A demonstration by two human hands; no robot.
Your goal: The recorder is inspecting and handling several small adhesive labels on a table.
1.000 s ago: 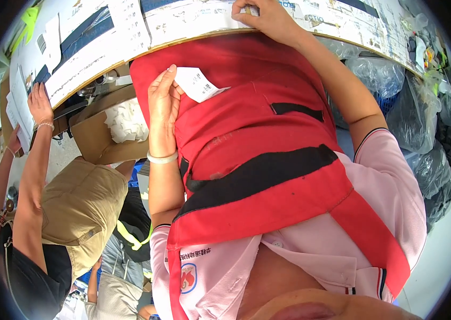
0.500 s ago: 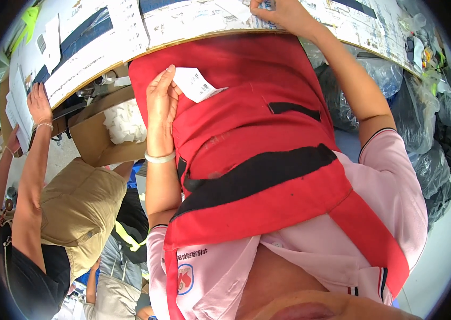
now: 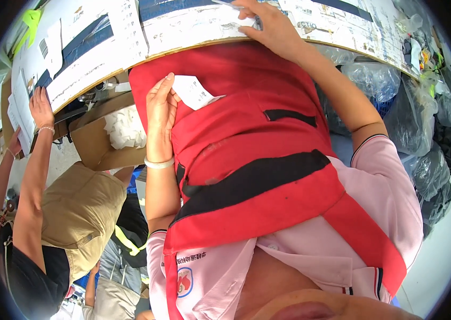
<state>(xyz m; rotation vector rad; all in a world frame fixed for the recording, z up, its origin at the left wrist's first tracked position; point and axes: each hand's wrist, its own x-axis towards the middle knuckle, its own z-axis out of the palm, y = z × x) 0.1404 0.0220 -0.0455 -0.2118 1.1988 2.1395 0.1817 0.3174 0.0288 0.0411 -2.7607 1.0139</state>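
My left hand is closed on a white paper slip with small dark print, pinched between thumb and fingers in front of the red apron. The slip's lower right corner curls out. Over the table edge, my right hand has bent fingers, with the thumb lower and apart from them. A thin whitish slip, seen nearly edge-on, meets the right fingertips and seems held there. The top picture edge cuts this slip off.
The table is covered with printed white sheets and dark blue strips. A cardboard box holds crumpled white paper below it. Another person's hand rests at the table's left edge. Plastic-wrapped bags pile up on the right.
My right hand has shifted left and toward me, its thumb now apart from the fingers. The slip at its fingertips has tilted nearly edge-on. My left hand and its slip have lowered slightly.
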